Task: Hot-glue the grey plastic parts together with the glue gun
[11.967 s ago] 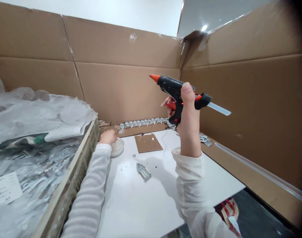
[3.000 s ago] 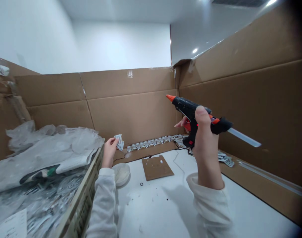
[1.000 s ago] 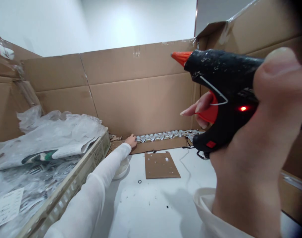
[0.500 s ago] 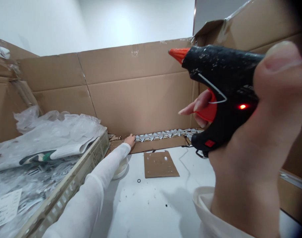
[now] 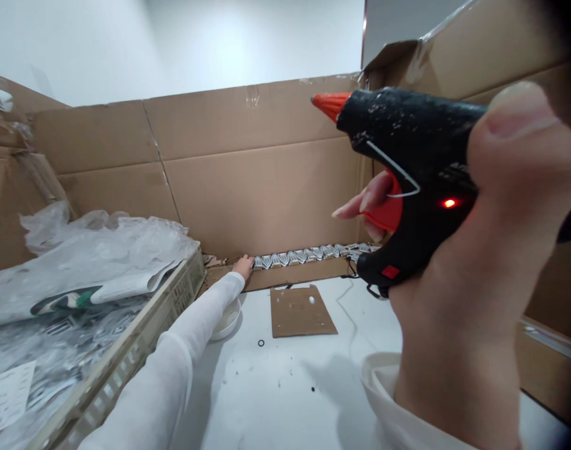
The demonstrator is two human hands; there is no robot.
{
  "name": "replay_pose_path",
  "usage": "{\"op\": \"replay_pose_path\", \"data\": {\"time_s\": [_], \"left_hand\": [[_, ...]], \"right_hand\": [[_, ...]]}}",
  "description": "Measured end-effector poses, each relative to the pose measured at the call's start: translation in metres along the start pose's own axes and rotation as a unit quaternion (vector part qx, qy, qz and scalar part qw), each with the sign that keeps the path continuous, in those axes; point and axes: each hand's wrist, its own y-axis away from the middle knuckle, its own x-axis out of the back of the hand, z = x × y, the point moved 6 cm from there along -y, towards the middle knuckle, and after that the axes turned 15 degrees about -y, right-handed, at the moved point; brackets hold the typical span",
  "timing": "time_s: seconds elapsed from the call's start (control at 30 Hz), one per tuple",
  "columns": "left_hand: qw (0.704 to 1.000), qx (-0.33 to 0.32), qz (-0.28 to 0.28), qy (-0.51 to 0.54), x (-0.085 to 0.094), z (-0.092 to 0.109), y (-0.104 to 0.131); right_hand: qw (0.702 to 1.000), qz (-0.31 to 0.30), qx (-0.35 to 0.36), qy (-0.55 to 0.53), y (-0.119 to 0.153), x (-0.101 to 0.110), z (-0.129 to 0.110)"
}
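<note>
My right hand [image 5: 482, 237] grips a black glue gun [image 5: 407, 125] with an orange nozzle cover and a red trigger. It is raised close to the camera, nozzle to the left, and its red light glows. Fingers of that hand wrap the grip and trigger. Far off, my left hand [image 5: 243, 266] reaches to the left end of a row of small silvery parts [image 5: 297, 257]. Its small-looking fingers are bent together against the end of the row; what they pinch is hidden. The row lies on a cardboard strip [image 5: 285, 275] along the back.
A plastic crate [image 5: 173, 297] with bagged parts and plastic film [image 5: 102, 244] stands left. A white bowl [image 5: 229, 319] sits beneath my left forearm. A cardboard square [image 5: 300, 315] with whitish spots and a small black ring [image 5: 261, 343] lie on the white table [image 5: 267, 394]. Cardboard walls [image 5: 257, 187] enclose it.
The glue gun and my right hand have shifted slightly left in view. The whole scene has also slid a little left. My left hand stays at the row's end.
</note>
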Motion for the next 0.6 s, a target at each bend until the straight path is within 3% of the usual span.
{"op": "replay_pose_path", "data": {"time_s": [0.13,0.4,0.6], "left_hand": [[1.0,-0.004,-0.006,-0.001,0.001,0.001,-0.002],[1.0,-0.008,-0.022,-0.004,-0.002,0.003,-0.006],[0.999,-0.016,-0.04,-0.001,-0.003,0.003,-0.012]], "right_hand": [[0.997,-0.014,0.069,-0.017,0.0,-0.007,-0.012],[0.999,0.029,0.033,-0.005,0.0,-0.005,-0.012],[0.997,0.016,0.062,-0.033,-0.003,-0.009,-0.013]]}}
